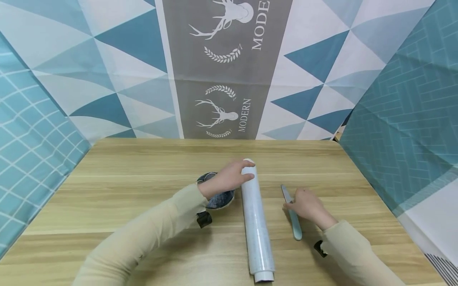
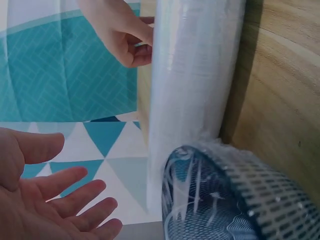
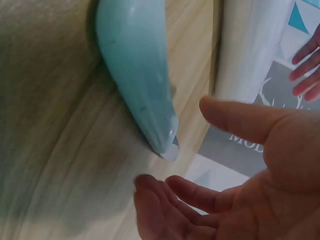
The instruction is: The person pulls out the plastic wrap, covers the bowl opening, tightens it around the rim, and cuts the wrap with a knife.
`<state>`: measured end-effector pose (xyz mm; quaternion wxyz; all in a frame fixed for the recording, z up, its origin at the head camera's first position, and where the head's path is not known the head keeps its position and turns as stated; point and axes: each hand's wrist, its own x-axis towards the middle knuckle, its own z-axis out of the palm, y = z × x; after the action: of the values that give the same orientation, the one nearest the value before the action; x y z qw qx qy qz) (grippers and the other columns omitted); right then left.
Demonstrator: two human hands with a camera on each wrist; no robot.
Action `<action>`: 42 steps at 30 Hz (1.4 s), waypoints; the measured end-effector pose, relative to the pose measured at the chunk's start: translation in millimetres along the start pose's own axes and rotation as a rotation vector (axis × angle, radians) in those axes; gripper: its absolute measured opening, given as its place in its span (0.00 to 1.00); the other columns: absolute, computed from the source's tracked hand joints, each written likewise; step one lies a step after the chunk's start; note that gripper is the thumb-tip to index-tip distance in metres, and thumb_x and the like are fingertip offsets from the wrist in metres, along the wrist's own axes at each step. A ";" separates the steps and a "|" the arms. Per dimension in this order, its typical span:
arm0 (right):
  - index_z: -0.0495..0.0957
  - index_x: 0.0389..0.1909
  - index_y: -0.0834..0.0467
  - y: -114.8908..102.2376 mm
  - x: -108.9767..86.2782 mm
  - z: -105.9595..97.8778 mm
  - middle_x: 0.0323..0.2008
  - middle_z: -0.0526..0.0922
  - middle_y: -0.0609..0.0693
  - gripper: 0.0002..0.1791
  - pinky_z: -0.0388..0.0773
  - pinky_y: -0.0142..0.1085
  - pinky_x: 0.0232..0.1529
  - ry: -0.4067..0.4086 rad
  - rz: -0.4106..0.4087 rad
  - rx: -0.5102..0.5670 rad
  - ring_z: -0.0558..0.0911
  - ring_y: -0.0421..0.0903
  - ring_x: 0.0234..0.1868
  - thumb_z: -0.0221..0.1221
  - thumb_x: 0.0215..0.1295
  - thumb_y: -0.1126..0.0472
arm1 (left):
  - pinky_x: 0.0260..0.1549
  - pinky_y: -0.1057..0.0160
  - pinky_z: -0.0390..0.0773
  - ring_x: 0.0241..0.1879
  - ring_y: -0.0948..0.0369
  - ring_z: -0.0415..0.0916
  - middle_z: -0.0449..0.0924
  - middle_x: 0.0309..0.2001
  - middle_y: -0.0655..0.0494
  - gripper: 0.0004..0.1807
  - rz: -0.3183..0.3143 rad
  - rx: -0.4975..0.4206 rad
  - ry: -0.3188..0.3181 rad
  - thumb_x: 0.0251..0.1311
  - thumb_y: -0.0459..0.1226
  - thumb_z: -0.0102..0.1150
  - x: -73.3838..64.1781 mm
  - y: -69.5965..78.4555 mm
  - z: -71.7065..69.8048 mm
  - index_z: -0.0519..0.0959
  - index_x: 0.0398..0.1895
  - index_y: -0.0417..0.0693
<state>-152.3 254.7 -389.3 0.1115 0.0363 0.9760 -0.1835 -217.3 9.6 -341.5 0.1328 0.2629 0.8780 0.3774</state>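
A roll of cling film [image 1: 258, 230] lies lengthwise on the wooden table. My left hand [image 1: 232, 175] reaches over a dark blue patterned bowl [image 1: 222, 200] to the roll's far end, its fingers spread and holding nothing in the left wrist view. Creased clear film covers part of the bowl [image 2: 270, 192] there. To the right of the roll lies a knife with a pale teal handle [image 1: 295, 226], its blade pointing away. Above it hovers my right hand [image 1: 308, 204]; in the right wrist view, thumb and bent fingers stand apart from the handle [image 3: 137, 65].
The wooden table [image 1: 143, 163] meets a patterned cloth [image 1: 218, 71] of triangles and deer heads at its back edge. Teal tile-patterned cloths hang at the left [image 1: 32, 123] and right [image 1: 411, 115]. Dark wrist cameras sit beneath both sleeves.
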 end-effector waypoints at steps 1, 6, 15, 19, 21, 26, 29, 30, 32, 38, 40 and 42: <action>0.70 0.32 0.65 1.4 -0.2 0.7 0.20 0.67 0.48 0.21 0.62 0.30 0.20 -0.012 0.004 0.019 0.65 0.41 0.20 0.69 0.63 0.53 | 0.75 0.47 0.63 0.76 0.45 0.61 0.69 0.73 0.41 0.24 0.001 0.008 -0.009 0.76 0.36 0.53 0.5 0.2 1.6 0.71 0.71 0.39; 0.70 0.31 0.65 3.3 -0.4 3.0 0.18 0.64 0.46 0.22 0.61 0.31 0.22 -0.070 0.023 0.071 0.64 0.41 0.20 0.71 0.59 0.55 | 0.73 0.49 0.65 0.75 0.46 0.64 0.72 0.71 0.41 0.21 0.028 0.065 -0.033 0.77 0.36 0.49 4.3 -0.1 11.6 0.74 0.68 0.38; 0.68 0.43 0.74 7.2 -1.2 6.6 0.20 0.68 0.48 0.24 0.64 0.32 0.23 -0.095 0.011 0.102 0.66 0.42 0.21 0.68 0.60 0.62 | 0.72 0.50 0.68 0.73 0.48 0.67 0.74 0.70 0.42 0.21 0.066 0.100 -0.047 0.77 0.38 0.51 7.6 11.4 20.4 0.75 0.67 0.38; 0.70 0.29 0.63 12.5 -0.5 5.7 0.18 0.69 0.47 0.14 0.65 0.30 0.23 -0.104 0.008 0.086 0.67 0.41 0.20 0.67 0.59 0.64 | 0.72 0.51 0.68 0.73 0.48 0.67 0.74 0.70 0.43 0.21 0.075 0.081 -0.055 0.76 0.38 0.52 8.9 17.4 23.5 0.75 0.67 0.38; 0.70 0.26 0.61 15.5 1.1 5.4 0.20 0.72 0.49 0.12 0.67 0.30 0.23 -0.115 0.011 0.072 0.69 0.42 0.20 0.66 0.59 0.64 | 0.72 0.51 0.67 0.73 0.48 0.66 0.74 0.70 0.42 0.21 0.080 0.076 -0.065 0.76 0.37 0.52 12.0 18.8 26.6 0.75 0.66 0.38; 0.72 0.23 0.61 15.9 0.4 4.0 0.18 0.72 0.49 0.08 0.66 0.29 0.20 -0.106 0.007 0.079 0.69 0.41 0.18 0.62 0.56 0.66 | 0.72 0.53 0.67 0.73 0.49 0.68 0.76 0.68 0.42 0.20 0.103 0.104 -0.065 0.74 0.36 0.55 19.4 21.1 33.3 0.76 0.65 0.37; 0.75 0.28 0.65 10.8 -3.8 0.6 0.20 0.73 0.50 0.05 0.68 0.30 0.21 -0.073 -0.014 0.108 0.70 0.42 0.20 0.61 0.58 0.67 | 0.73 0.53 0.67 0.73 0.49 0.68 0.75 0.69 0.43 0.22 0.108 0.117 -0.061 0.74 0.37 0.55 22.4 23.2 36.9 0.75 0.67 0.37; 0.76 0.30 0.67 8.6 -4.9 -0.6 0.22 0.75 0.51 0.06 0.70 0.31 0.22 -0.062 -0.024 0.112 0.72 0.43 0.21 0.61 0.58 0.67 | 0.73 0.53 0.67 0.73 0.49 0.68 0.75 0.69 0.43 0.22 0.112 0.123 -0.055 0.74 0.37 0.55 23.1 24.4 37.9 0.74 0.67 0.37; 0.76 0.35 0.69 2.5 -8.2 -3.9 0.26 0.78 0.53 0.09 0.74 0.34 0.24 -0.037 -0.046 0.109 0.75 0.45 0.24 0.63 0.60 0.66 | 0.72 0.54 0.67 0.72 0.49 0.68 0.74 0.70 0.43 0.23 0.125 0.150 -0.042 0.75 0.38 0.55 24.8 26.5 40.3 0.73 0.69 0.38; 0.77 0.40 0.64 -16.2 -17.2 -10.9 0.27 0.81 0.51 0.11 0.73 0.36 0.25 0.017 -0.098 0.034 0.76 0.46 0.25 0.66 0.62 0.64 | 0.65 0.57 0.75 0.66 0.51 0.75 0.78 0.66 0.46 0.22 0.200 0.319 -0.005 0.75 0.39 0.56 28.9 31.9 47.1 0.76 0.67 0.40; 0.77 0.41 0.64 -20.2 -19.8 -11.7 0.27 0.80 0.51 0.11 0.71 0.36 0.24 0.040 -0.126 0.022 0.75 0.45 0.24 0.67 0.62 0.64 | 0.60 0.59 0.79 0.60 0.53 0.80 0.82 0.61 0.48 0.19 0.256 0.429 0.011 0.75 0.40 0.57 28.9 31.8 49.1 0.79 0.64 0.41; 0.78 0.41 0.63 -22.5 -21.8 -11.7 0.27 0.80 0.50 0.11 0.70 0.35 0.23 0.069 -0.155 0.018 0.74 0.45 0.23 0.67 0.60 0.64 | 0.53 0.60 0.81 0.53 0.54 0.83 0.85 0.54 0.50 0.16 0.324 0.548 0.039 0.74 0.40 0.58 28.8 30.1 51.3 0.83 0.58 0.42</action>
<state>-135.9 237.4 -365.8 0.0628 -0.0322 0.9775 -0.1990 -208.0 73.6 -355.4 -0.0216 0.4181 0.8960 0.1480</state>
